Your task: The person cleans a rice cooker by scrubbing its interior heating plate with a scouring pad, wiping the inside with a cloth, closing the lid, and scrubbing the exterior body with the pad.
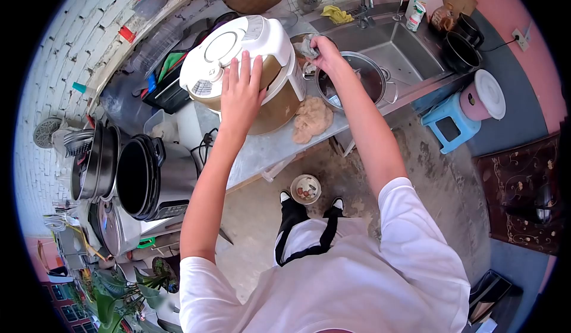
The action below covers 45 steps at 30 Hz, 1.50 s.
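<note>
A white and gold electric rice cooker [279, 89] with its lid closed stands on the counter in front of me, tilted in this view. My left hand [242, 86] lies on its top front edge, fingers stretched over the white lid. Just right of the cooker, my right hand [326, 54] is closed on a grey cloth [306, 47], above the rim of a steel pot [380, 76] at the sink. A crumpled tan cloth [313, 120] rests on the counter below the cooker's right side.
The steel sink [413, 53] and faucet [367, 2] are at the back right, with a yellow cloth [337, 14] beside them. A black-lined cooker [156, 175] stands at the left. On the floor are a small bin [306, 184] and a blue stool [452, 122] bearing a pink bucket [470, 104].
</note>
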Motion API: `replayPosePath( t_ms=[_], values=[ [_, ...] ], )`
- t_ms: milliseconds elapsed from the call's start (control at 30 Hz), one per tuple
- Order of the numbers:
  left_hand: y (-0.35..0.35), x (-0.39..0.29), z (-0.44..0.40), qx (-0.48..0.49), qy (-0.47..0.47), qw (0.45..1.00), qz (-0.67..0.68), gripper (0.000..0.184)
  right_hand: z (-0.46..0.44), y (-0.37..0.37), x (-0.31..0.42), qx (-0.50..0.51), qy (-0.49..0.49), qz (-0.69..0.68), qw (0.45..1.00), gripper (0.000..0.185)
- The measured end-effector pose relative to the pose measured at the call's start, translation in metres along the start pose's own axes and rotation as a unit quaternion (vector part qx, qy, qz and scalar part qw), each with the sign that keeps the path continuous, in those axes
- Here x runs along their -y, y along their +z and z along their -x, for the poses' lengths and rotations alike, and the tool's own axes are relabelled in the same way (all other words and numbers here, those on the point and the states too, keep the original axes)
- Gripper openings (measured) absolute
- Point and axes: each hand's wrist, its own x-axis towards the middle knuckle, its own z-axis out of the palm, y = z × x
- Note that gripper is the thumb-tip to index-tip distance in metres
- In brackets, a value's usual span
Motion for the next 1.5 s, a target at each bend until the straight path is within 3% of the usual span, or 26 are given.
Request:
replayPosePath(
  t_ms=[33,333,600,833,1000,1133,1233,1267,1367,1500],
  values=[
    [-0.001,0.001,0.003,0.003,-0.005,1.000,0.000,0.079,0.003,0.003,-0.003,-0.031,0.022,0.028,0.999,0.014],
    [-0.014,0.022,0.021,0.014,0.012,0.998,0.059,0.076,0.060,0.001,-0.021,0.013,-0.009,0.109,0.994,0.021],
    [-0.038,0.060,0.053,0.049,0.073,0.992,0.095,0.075,0.141,-0.035,-0.053,0.051,0.014,-0.018,0.998,0.037],
    [-0.038,0.111,0.094,0.064,0.094,0.991,0.073,0.078,0.183,-0.062,-0.118,0.016,0.068,0.040,0.997,0.032],
    [-0.041,0.144,0.118,0.093,0.107,0.986,0.086,0.084,0.199,-0.056,-0.139,-0.017,0.107,-0.001,0.994,0.027],
    [-0.042,0.181,0.141,0.156,0.087,0.975,0.135,0.079,0.204,-0.050,-0.144,-0.021,0.097,-0.046,0.994,0.026],
    [-0.057,0.158,0.137,0.201,0.055,0.974,0.088,0.075,0.199,-0.051,-0.159,-0.010,0.086,-0.024,0.996,0.025],
    [-0.053,0.158,0.141,0.147,0.080,0.979,0.118,0.071,0.200,-0.048,-0.161,-0.014,0.088,-0.049,0.995,0.024],
    [-0.060,0.150,0.147,0.160,0.052,0.980,0.110,0.066,0.204,-0.041,-0.169,-0.022,0.082,-0.047,0.995,0.023],
    [-0.109,0.102,0.121,0.212,0.050,0.975,0.054,0.055,0.208,-0.034,-0.165,-0.050,0.041,-0.055,0.996,0.025]
  ],
)
